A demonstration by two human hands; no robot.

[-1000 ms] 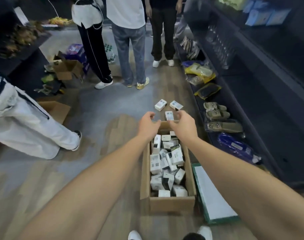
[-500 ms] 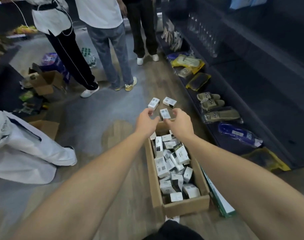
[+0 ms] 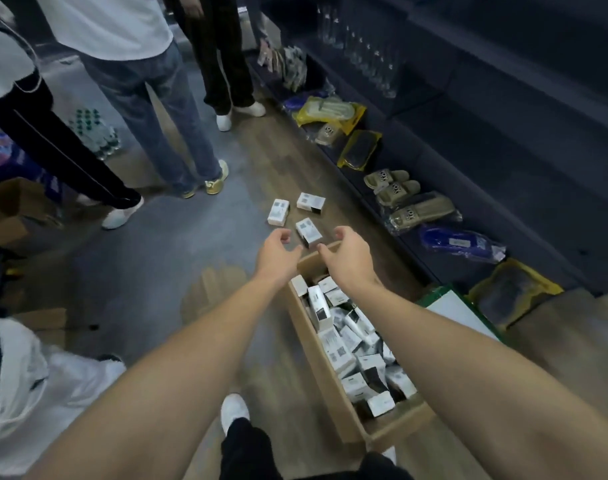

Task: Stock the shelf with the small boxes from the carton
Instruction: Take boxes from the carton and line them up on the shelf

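Dark shelf (image 3: 503, 140) unit runs along the right side, its low ledge carrying bagged slippers (image 3: 404, 199), a yellow-edged packet (image 3: 359, 148) and a blue packet (image 3: 462, 244).

Wood-look floor (image 3: 150, 271) with a grey patch. Three people stand at the far end, seen only from the waist down: jeans (image 3: 157, 109), dark trousers either side. A person in white crouches at the lower left (image 3: 25, 382). A brown open box (image 3: 8, 209) sits at the left edge.

Long cardboard carton (image 3: 333, 382) lies on the floor by the shelf, open-topped and heaped with small boxes (image 3: 344, 337), white with dark ends, jumbled at all angles. A green-rimmed white board (image 3: 458, 306) lies just beside the carton on the shelf side.

Both bare arms reach forward over the carton's far end. Left hand (image 3: 278, 252): grip loose, fingers curved, holding nothing. Right hand (image 3: 347, 251): same, fingers curved, empty. The two hands are near each other, apart.

Three loose small boxes lie on the floor beyond the carton; the nearest box (image 3: 308, 232) sits just past the fingertips, between the two hands, not touched as far as I can tell. The other two (image 3: 278, 212) (image 3: 311, 202) lie a little further off.
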